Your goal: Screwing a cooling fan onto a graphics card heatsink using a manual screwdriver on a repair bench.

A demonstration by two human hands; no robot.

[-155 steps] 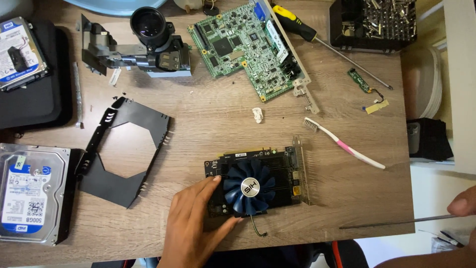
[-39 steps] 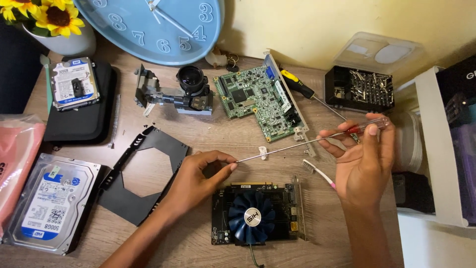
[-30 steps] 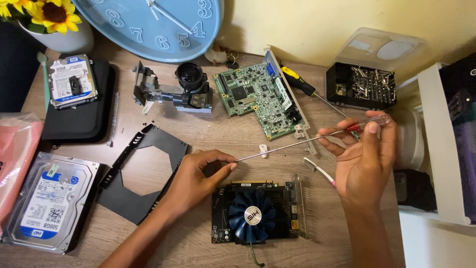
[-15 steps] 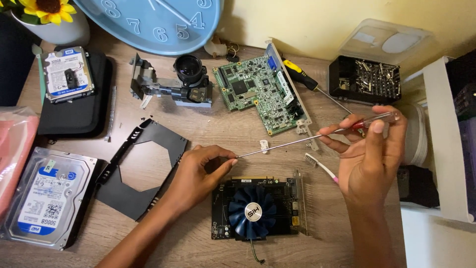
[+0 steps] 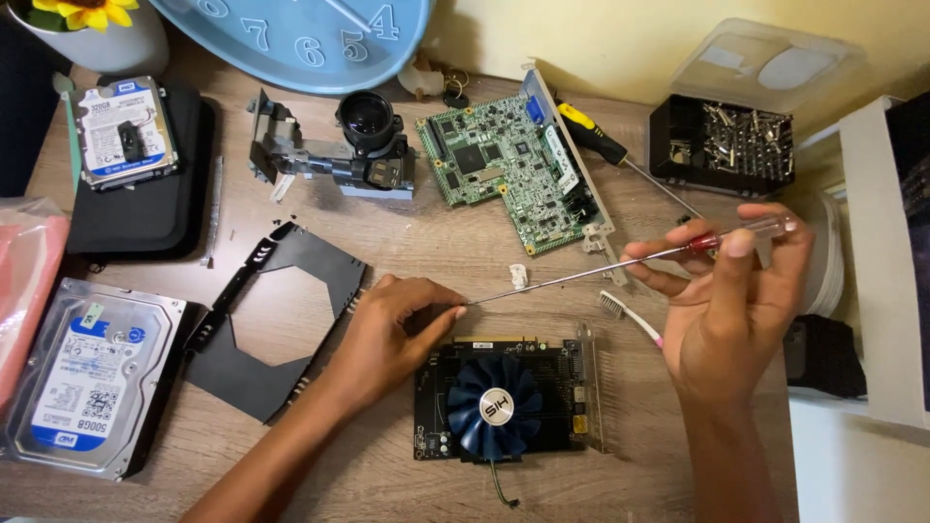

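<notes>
My right hand (image 5: 741, 305) holds the clear red-tipped handle of a long thin screwdriver (image 5: 601, 275) above the desk. The shaft runs leftward, and my left hand (image 5: 392, 329) pinches its tip between thumb and forefinger. Just below both hands lies a black graphics card (image 5: 504, 402) with a blue fan, flat on the wooden desk. A white toothbrush (image 5: 630, 318) with a pink grip lies between the card and my right hand.
A green circuit board (image 5: 504, 169) and a yellow-handled screwdriver (image 5: 605, 147) lie behind. A lens assembly (image 5: 354, 145), a black bracket (image 5: 266, 320), two hard drives (image 5: 82, 373) (image 5: 124, 131), a screw box (image 5: 736, 143) and a blue clock (image 5: 300, 39) surround the work area.
The right hand picked up the long screwdriver and raised it over the desk; the left hand left the graphics card and took hold of the tip. The view has shifted slightly.
</notes>
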